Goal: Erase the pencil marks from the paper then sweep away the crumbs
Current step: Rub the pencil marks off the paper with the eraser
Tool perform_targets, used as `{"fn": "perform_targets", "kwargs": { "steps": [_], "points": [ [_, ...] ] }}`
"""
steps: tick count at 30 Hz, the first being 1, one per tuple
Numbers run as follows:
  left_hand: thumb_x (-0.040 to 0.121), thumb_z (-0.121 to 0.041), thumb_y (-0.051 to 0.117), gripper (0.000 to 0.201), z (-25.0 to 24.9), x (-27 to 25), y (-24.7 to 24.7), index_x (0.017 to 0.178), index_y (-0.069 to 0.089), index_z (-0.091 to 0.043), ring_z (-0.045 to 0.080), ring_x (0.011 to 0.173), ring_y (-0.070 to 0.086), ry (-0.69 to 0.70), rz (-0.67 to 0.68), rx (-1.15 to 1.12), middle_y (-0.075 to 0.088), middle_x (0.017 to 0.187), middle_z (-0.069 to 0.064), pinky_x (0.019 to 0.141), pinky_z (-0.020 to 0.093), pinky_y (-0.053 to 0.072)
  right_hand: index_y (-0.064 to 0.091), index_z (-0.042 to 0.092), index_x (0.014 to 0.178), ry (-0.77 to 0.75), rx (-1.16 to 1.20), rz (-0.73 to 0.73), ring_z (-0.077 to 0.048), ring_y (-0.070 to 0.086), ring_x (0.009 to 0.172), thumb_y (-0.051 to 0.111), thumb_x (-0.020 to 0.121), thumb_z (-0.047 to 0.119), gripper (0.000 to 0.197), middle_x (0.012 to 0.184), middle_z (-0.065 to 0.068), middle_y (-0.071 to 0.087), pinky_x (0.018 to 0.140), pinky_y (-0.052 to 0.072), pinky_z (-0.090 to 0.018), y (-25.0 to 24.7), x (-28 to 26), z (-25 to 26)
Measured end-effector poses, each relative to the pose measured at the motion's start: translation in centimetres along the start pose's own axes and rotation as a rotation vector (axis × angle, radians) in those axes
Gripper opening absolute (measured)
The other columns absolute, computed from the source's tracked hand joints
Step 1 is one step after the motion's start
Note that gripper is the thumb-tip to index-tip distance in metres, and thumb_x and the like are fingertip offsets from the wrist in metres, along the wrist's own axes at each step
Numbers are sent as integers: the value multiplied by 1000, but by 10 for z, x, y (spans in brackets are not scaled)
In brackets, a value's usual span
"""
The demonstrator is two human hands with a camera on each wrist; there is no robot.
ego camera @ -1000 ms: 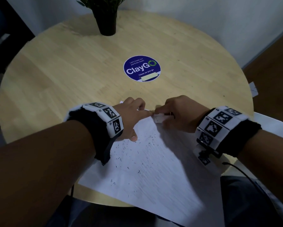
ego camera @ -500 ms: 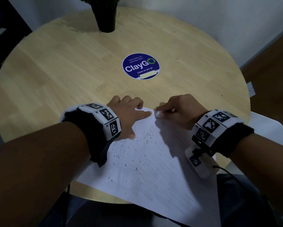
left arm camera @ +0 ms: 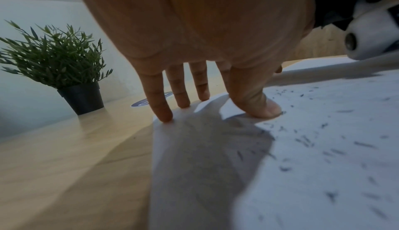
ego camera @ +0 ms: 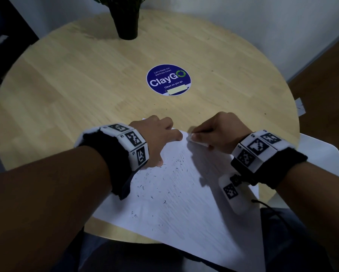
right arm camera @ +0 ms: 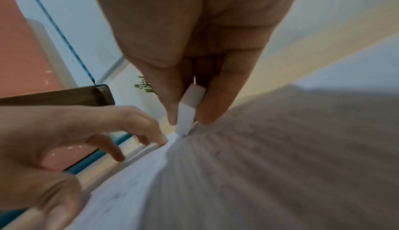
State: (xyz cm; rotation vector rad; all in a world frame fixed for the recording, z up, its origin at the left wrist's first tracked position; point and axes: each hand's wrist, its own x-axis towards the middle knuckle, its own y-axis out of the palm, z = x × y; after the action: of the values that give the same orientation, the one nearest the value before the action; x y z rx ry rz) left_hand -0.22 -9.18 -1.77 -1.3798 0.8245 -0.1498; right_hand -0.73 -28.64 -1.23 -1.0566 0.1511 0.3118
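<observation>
Eraser [right arm camera: 190,107] tilted steeper, tip down.

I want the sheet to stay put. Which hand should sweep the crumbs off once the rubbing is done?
Probably the right hand: it only needs to set down the eraser, while the left hand presses the paper flat beside the crumbs.

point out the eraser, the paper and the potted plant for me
eraser [right arm camera: 190,107]: right wrist view, on its white side face between the fingertips.
paper [ego camera: 184,213]: head view, on the bare middle of the sheet.
potted plant [left arm camera: 83,97]: left wrist view, on the dark pot's wall.
</observation>
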Motion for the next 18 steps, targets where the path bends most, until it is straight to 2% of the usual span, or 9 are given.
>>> {"fn": "perform_targets", "kwargs": {
  "steps": [2, 4, 7, 10, 12, 13, 14, 16, 18],
  "points": [
    [86, -38, 68, 71, 1, 0, 2, 143, 25, -42, 17, 129, 29, 1, -8, 0, 26, 138, -10, 77, 31, 35, 78, 26, 95, -12, 3, 40, 0, 56, 54, 66, 86, 30, 16, 53, 15, 61, 72, 51, -22, 3, -3, 3],
    [87, -38, 67, 72, 2, -2, 3, 144, 23, -42, 16, 132, 26, 0, -9, -16, 22, 141, -11, 81, 31, 37, 78, 22, 90, -28, -9, 86, -3, 55, 54, 65, 87, 29, 15, 55, 9, 63, 73, 52, -27, 4, -5, 6],
    [90, -36, 64, 73, 1, -5, 6, 147, 18, -44, 14, 138, 19, -9, -3, -38, 14, 148, -12, 94, 32, 39, 78, 28, 94, 13, 8, 22, 1, 57, 52, 67, 85, 30, 14, 48, 21, 58, 66, 48, -18, -1, -1, 2],
    [92, -36, 62, 73, 0, -6, 7, 148, 16, -43, 14, 141, 14, -13, 5, -56, 10, 151, -12, 97, 32, 38, 78, 24, 94, -41, -11, 61, -3, 56, 57, 65, 86, 30, 16, 51, 16, 61, 70, 50, -26, 5, -6, 5],
    [92, -35, 61, 73, 1, -6, 7, 149, 16, -43, 14, 141, 12, -11, 7, -69, 8, 152, -12, 100, 33, 39, 78, 25, 95, -83, -40, 98, 1, 53, 54, 65, 86, 30, 16, 47, 21, 58, 68, 48, -23, 8, -9, 8],
    [93, -35, 60, 74, 1, -6, 8, 150, 15, -44, 14, 142, 10, -13, 12, -79, 7, 152, -12, 103, 34, 38, 78, 26, 96, -68, -41, 82, 5, 53, 54, 66, 86, 30, 16, 49, 26, 59, 65, 45, -19, 6, -7, 6],
    [93, -35, 60, 74, 2, -6, 9, 150, 13, -44, 14, 142, 8, -15, 20, -87, 6, 153, -12, 105, 36, 37, 77, 27, 98, -44, -31, 51, 6, 53, 54, 67, 85, 29, 16, 59, 27, 64, 63, 44, -17, 4, -5, 4],
    [94, -36, 58, 74, 1, -7, 11, 151, 11, -44, 14, 143, 4, -14, 32, -91, 3, 153, -12, 108, 34, 34, 75, 27, 104, -21, -25, 0, 3, 54, 60, 65, 87, 26, 20, 84, 15, 73, 63, 41, -15, 2, -3, 1],
    [95, -37, 57, 73, 1, -7, 12, 151, 11, -43, 13, 144, 3, -8, 31, -91, 2, 154, -13, 108, 32, 31, 75, 25, 105, -79, -72, 14, -10, 61, 75, 60, 89, 20, 22, 88, 4, 72, 64, 42, -17, 8, -8, 2]
  ]
}}
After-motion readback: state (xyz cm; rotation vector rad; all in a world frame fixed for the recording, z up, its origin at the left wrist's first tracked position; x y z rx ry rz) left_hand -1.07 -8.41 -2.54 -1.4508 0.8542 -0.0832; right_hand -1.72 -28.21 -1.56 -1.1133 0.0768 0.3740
